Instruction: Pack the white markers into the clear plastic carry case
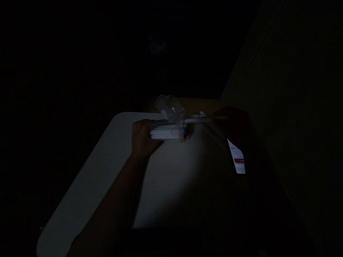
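My left hand (pixel 142 138) is wrapped round the closed end of a clear plastic case (pixel 163 125) lying on its side. Several white markers (pixel 164 134) fill the case, their coloured ends pointing right. Its clear flap (pixel 169 107) stands folded up above the opening. On the right, my right hand (pixel 232 123) is in deep shadow. Its fingers are closed on a white marker (pixel 198 120), whose far end is at the mouth of the case. More white markers (pixel 213 130) lie dimly on the table beneath this hand.
A lit phone (pixel 238 160) with a timer on its screen lies on the right, partly hidden by my right arm. The white table (pixel 166 171) has rounded corners. A dark panel stands behind it, and a wall (pixel 294 107) runs along the right.
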Tool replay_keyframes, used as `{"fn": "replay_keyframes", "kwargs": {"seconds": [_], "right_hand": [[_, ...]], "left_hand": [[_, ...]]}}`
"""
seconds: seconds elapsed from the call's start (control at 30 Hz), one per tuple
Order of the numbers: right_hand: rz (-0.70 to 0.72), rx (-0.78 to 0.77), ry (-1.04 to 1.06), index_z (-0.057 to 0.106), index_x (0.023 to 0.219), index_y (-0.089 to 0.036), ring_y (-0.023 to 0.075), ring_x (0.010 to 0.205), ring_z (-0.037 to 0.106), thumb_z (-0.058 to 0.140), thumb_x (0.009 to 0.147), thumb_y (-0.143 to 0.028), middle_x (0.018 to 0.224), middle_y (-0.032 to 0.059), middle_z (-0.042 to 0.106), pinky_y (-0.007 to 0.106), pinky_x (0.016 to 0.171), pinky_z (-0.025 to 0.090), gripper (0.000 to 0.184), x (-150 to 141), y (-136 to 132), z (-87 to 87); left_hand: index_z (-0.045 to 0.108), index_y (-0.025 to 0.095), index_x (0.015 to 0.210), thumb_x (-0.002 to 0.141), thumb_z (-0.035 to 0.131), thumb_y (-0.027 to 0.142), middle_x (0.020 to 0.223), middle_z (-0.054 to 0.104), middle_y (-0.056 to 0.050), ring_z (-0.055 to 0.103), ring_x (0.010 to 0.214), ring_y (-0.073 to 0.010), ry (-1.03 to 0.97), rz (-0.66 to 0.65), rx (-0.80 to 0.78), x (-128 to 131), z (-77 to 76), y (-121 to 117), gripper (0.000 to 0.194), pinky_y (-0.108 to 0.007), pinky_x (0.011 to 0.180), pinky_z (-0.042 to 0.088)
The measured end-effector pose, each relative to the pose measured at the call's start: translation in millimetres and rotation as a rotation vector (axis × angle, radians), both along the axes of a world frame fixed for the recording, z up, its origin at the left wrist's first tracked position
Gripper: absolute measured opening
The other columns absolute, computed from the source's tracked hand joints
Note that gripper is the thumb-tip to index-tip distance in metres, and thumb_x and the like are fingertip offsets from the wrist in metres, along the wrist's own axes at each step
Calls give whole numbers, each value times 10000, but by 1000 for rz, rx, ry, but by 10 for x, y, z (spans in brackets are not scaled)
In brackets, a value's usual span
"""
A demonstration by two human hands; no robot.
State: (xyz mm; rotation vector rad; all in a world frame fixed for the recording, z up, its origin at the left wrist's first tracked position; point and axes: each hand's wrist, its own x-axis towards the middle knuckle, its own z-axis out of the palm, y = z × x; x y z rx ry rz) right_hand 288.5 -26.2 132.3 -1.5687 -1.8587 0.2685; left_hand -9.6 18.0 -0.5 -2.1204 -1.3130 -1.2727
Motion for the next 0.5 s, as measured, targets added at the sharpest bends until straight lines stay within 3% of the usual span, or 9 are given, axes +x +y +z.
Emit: {"fn": "replay_keyframes", "kwargs": {"seconds": [0.3, 0.5], "right_hand": [[103, 52, -41, 704, 1018, -153, 200, 1022, 635, 501, 823, -157, 1097, 103, 676, 334, 916, 488, 282, -179, 145, -302], [122, 34, -78, 677, 1103, -148, 205, 1100, 603, 453, 828, -108, 1154, 105, 660, 360, 976, 468, 357, -287, 106, -325]], "left_hand": [[507, 213, 1091, 634, 729, 405, 1036, 611, -69, 561, 993, -269, -10, -30, -42, 38, 70, -26, 543, -414, 867, 411], [510, 213, 1082, 626, 740, 399, 1020, 614, -69, 564, 970, -266, 7, -7, -26, 42, 77, -32, 544, -409, 841, 424]]}}
